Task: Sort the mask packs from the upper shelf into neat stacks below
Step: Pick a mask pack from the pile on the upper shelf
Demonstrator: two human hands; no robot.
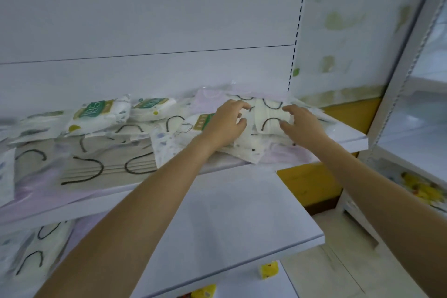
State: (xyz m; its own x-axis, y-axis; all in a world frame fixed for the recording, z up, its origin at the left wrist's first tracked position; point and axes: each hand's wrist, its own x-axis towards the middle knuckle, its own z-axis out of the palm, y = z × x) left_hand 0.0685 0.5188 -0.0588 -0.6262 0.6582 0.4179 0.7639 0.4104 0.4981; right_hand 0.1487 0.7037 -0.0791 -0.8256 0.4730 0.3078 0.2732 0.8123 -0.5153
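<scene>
Several clear mask packs lie in a loose heap across the upper shelf [348, 139]. My left hand [226, 123] and my right hand [301, 123] reach to the heap's right end. Between them sits a cream mask pack with black ear loops [268, 113]; curled fingers of both hands touch its two sides. Packs with green labels [96, 110] lie further left, and flat packs with black loops [96, 164] cover the shelf's front left. On the lower shelf [242, 213], a small stack of packs [36, 244] lies at the far left.
A slotted upright [298, 24] runs up the white back panel. To the right stands another white rack [411, 60] with yellow goods [420, 189] low down. Yellow boxes [269, 270] sit below the lower shelf. Tiled floor shows at bottom right.
</scene>
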